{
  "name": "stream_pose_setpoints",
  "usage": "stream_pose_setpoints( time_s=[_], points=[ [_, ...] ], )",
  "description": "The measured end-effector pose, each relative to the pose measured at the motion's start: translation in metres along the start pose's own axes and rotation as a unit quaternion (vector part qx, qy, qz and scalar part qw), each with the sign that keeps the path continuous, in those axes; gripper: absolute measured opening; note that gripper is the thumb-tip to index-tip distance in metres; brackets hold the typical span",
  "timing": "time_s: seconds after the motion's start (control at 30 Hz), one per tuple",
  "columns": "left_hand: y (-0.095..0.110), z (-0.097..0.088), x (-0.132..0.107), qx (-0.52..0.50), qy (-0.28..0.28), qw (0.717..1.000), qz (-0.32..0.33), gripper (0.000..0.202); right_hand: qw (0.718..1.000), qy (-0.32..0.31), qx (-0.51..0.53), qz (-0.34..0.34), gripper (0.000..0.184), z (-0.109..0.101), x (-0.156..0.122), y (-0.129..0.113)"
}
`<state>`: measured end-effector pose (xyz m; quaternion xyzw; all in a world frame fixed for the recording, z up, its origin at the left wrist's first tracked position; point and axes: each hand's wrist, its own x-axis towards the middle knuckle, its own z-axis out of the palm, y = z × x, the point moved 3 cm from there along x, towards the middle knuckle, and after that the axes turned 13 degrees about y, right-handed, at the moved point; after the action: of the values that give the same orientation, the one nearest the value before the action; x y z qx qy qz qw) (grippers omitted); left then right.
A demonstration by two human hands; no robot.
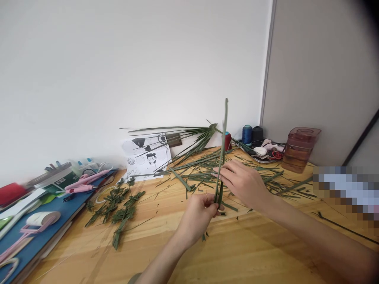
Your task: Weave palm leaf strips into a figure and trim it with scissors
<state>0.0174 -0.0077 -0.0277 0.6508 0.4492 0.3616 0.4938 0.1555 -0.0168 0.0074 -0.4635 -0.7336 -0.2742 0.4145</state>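
My left hand [197, 215] is closed around the lower end of a long green leaf strip [223, 142] that stands nearly upright over the wooden table [242, 252]. My right hand [244, 182] pinches the same strip a little higher, fingers pressed on it. Behind my hands lies a scatter of cut green leaf strips [201, 167]. A fan-shaped palm leaf [195, 136] rests against the wall at the back.
Small woven green leaf pieces [120, 209] lie to the left. A blue mat [35, 232] at the far left carries pink scissors [85, 182] and tape. A printed cartoon sheet [147, 156], thread spools [247, 135] and a brown plastic box [300, 148] stand at the back.
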Motion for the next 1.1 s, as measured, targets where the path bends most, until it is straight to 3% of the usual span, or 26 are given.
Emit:
stream_pose_setpoints(
  time_s=[0.1, 0.23, 0.4, 0.53, 0.67, 0.8, 1.1],
  points=[
    [0.001, 0.001, -0.003, -0.095, -0.07, 0.992, -0.05, 0.018, 0.998, 0.045, 0.028, -0.02, 0.015, -0.002, 0.001, 0.004],
    [-0.003, 0.006, -0.008, -0.275, -0.151, 0.938, -0.149, 0.037, 0.992, 0.111, 0.052, -0.026, 0.016, -0.006, 0.0, 0.006],
    [-0.009, 0.015, -0.013, -0.378, -0.175, 0.882, -0.219, 0.023, 0.983, 0.16, 0.082, -0.029, 0.022, -0.012, 0.0, 0.005],
    [-0.011, 0.014, -0.011, -0.425, -0.143, 0.858, -0.25, 0.02, 0.983, 0.167, 0.082, -0.002, 0.023, -0.016, 0.0, 0.01],
    [-0.012, 0.016, -0.01, -0.474, -0.148, 0.815, -0.298, 0.036, 0.979, 0.191, 0.066, 0.029, 0.021, -0.022, -0.003, 0.016],
    [-0.01, 0.02, -0.016, -0.464, -0.137, 0.829, -0.281, 0.018, 0.979, 0.183, 0.085, 0.032, 0.023, -0.023, -0.005, 0.014],
    [-0.006, 0.024, -0.026, -0.443, -0.161, 0.848, -0.244, 0.022, 0.975, 0.185, 0.122, 0.015, 0.03, -0.026, -0.005, 0.011]
  ],
)
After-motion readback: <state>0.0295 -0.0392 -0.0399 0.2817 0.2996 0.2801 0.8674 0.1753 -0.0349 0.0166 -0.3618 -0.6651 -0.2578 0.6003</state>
